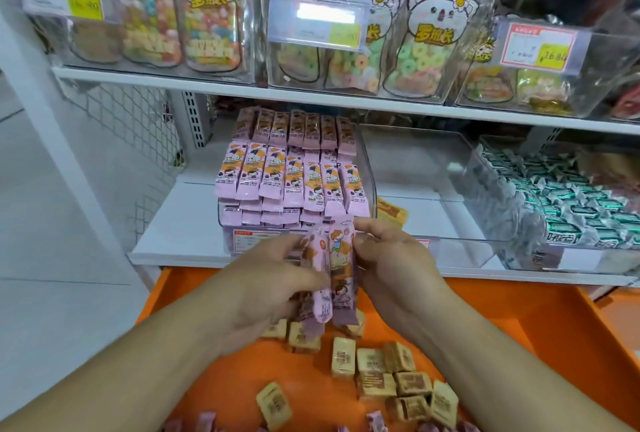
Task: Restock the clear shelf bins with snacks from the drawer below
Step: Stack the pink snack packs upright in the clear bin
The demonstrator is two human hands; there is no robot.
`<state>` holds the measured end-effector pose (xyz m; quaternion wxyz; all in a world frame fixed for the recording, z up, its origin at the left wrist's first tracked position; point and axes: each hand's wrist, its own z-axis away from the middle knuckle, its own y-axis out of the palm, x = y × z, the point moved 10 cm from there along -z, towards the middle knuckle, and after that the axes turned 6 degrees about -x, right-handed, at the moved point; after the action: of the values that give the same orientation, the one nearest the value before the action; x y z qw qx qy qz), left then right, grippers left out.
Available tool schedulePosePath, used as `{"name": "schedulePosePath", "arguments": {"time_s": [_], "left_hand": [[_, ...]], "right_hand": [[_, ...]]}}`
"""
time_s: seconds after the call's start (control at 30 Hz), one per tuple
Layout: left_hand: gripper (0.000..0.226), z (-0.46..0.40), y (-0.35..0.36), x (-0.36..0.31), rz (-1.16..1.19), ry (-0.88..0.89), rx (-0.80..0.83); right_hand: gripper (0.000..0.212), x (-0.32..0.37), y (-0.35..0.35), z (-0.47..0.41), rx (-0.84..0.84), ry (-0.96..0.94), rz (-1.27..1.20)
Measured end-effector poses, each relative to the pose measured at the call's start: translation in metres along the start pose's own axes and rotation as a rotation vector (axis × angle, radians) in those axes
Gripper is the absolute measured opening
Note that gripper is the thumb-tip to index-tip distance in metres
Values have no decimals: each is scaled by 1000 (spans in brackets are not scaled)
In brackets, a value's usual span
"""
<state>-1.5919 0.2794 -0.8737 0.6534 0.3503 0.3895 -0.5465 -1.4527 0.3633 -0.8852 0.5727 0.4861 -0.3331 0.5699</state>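
A bundle of pink snack bars [330, 276] stands upright between my two hands, just above the orange drawer [540, 321]. My left hand [263, 286] grips the bundle from the left, and my right hand [391, 262] pinches it from the right. Directly behind the bundle, a clear shelf bin [367, 168] is packed with rows of the same pink bars [287, 175]. To its right sits a clear bin [450, 220] that looks empty apart from one orange packet [391, 212] beside it.
Tan wrapped squares [394, 372] and a few pink wrappers lie loose in the drawer. Green-and-white candies [568, 203] fill the bin at the right. The upper shelf [311, 92] carries clear bins of gummy bags with price tags. White mesh panel stands at the left.
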Motion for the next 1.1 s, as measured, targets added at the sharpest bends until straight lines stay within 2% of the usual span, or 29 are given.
{"name": "schedulePosePath", "arguments": {"time_s": [0.17,0.3,0.43,0.53,0.7,0.83,0.97,1.03,1.1], "left_hand": [[41,-1,-9,-4,-63,60,-93],[62,3,-12,-7,-67,113,-139],[57,8,-15,-7,-64,145,-207],[60,13,-25,-13,-72,194,-316],[39,29,-30,-35,-145,298,-390],[39,34,-30,-51,-155,340,-309],[58,39,-14,-62,-320,410,-129],[74,40,-14,-65,-390,444,-125],[84,42,-20,-74,-456,512,-202]], "right_hand": [[36,3,9,8,41,6,83],[32,13,10,19,13,-103,337],[18,30,8,33,-8,-205,404],[27,36,11,45,55,-231,424],[47,42,14,59,209,-214,444],[71,47,16,57,258,-235,416],[71,61,17,57,237,-330,428],[75,68,18,57,213,-384,439],[73,74,21,56,193,-453,492]]}}
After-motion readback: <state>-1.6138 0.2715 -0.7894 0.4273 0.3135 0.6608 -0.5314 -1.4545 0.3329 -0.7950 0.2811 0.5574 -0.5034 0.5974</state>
